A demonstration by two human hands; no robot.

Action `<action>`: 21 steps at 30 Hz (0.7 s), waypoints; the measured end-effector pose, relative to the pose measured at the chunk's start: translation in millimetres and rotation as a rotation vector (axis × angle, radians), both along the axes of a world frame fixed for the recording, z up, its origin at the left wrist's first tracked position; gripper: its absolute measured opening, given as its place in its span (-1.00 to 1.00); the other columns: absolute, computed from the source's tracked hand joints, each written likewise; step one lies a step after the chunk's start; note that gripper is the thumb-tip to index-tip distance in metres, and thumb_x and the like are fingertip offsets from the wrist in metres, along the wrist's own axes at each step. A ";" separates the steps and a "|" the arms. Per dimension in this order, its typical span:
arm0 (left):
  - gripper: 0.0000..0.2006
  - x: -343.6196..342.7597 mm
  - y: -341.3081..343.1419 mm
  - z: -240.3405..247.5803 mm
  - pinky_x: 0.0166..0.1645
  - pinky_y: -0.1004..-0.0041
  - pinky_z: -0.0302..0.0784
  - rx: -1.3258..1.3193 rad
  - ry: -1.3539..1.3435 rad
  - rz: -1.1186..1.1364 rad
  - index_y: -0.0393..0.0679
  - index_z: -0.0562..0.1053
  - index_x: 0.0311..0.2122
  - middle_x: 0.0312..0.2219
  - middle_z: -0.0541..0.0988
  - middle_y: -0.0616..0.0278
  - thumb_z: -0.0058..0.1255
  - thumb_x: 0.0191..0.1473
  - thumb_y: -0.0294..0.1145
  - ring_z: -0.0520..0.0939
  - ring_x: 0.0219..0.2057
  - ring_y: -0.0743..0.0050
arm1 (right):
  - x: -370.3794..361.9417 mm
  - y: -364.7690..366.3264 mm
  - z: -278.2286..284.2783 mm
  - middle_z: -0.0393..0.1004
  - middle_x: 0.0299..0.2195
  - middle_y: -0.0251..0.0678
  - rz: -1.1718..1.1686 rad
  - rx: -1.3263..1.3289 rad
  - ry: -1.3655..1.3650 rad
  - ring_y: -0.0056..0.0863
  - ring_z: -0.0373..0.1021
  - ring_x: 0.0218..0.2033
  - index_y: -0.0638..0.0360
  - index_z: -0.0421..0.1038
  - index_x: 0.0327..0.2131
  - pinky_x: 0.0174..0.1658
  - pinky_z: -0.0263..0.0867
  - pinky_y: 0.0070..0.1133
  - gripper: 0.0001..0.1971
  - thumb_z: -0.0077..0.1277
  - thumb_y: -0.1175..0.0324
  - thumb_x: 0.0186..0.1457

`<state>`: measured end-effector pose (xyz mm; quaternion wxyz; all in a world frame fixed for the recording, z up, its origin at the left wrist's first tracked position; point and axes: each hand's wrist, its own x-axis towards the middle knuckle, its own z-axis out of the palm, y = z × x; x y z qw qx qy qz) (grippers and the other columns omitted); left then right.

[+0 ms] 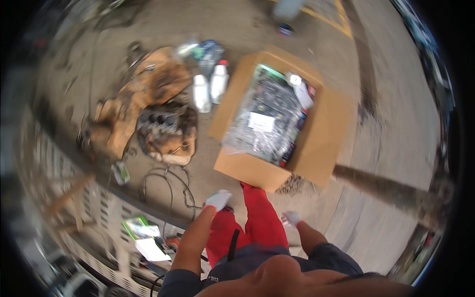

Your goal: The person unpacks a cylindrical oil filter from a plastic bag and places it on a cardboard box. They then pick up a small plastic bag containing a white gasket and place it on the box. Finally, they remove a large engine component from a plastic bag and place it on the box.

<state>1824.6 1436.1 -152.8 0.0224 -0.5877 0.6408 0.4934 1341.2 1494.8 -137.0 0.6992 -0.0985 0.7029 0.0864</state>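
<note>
- Clock from where the worker stands, 12 dead ahead.
- Left hand (218,199), between 10 and 11: pale glove, orange cuff, over the left red trouser leg (222,230). Blurred; can't tell from here if fingers are together or holding anything.
- Right hand (292,218), 2 o'clock: pale glove, beside the right thigh. Fingers look loose and a bit apart, nothing visible in them.
- Cardboard box (252,168), between 12 and 1: on the floor just past the feet, flaps out, both hands clear of it.
- In the box: clear plastic bag (240,133) of dark parts, white label (261,122) on top.
- Engine block (158,120), between 10 and 11: sitting on stained cardboard (166,81).
- Two white bottles (201,94), between 11 and 12: left of the box, one red-capped.
- Black cable (170,185), 10 o'clock: loops on the floor near the left hand; can't tell if touching.
- Pole (391,193), between 2 and 3.
</note>
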 end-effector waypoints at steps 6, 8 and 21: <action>-0.60 20.5 -71.4 23.7 0.22 0.09 0.48 0.252 -0.242 -0.135 -0.13 0.47 0.16 0.13 0.55 -0.06 -0.21 0.33 -0.26 0.58 0.12 -0.10 | -33.6 -1.5 11.1 0.55 -0.39 -0.37 -0.230 -0.106 0.031 -0.55 0.46 -0.45 0.10 0.52 -0.20 -0.39 0.36 -0.55 -0.69 0.08 0.04 0.29; -0.60 20.2 -79.1 22.4 0.24 0.09 0.45 0.238 -0.299 -0.340 -0.14 0.47 0.16 0.20 0.50 -0.04 -0.25 0.36 -0.23 0.53 0.17 -0.14 | -36.9 3.9 -0.1 0.57 -0.36 -0.37 -0.225 -0.152 0.043 -0.55 0.48 -0.42 0.12 0.52 -0.16 -0.36 0.38 -0.55 -0.67 0.09 0.04 0.29; -0.26 -98.0 -299.9 69.7 0.30 0.14 0.36 -0.436 -0.733 -0.405 0.00 0.24 0.38 0.36 0.26 -0.06 0.18 0.09 -0.16 0.41 0.27 -0.07 | 17.1 17.0 31.5 0.55 -0.32 -0.34 -0.699 -0.059 0.041 -0.53 0.48 -0.39 0.12 0.49 -0.02 -0.28 0.44 -0.56 -0.68 0.11 0.12 0.30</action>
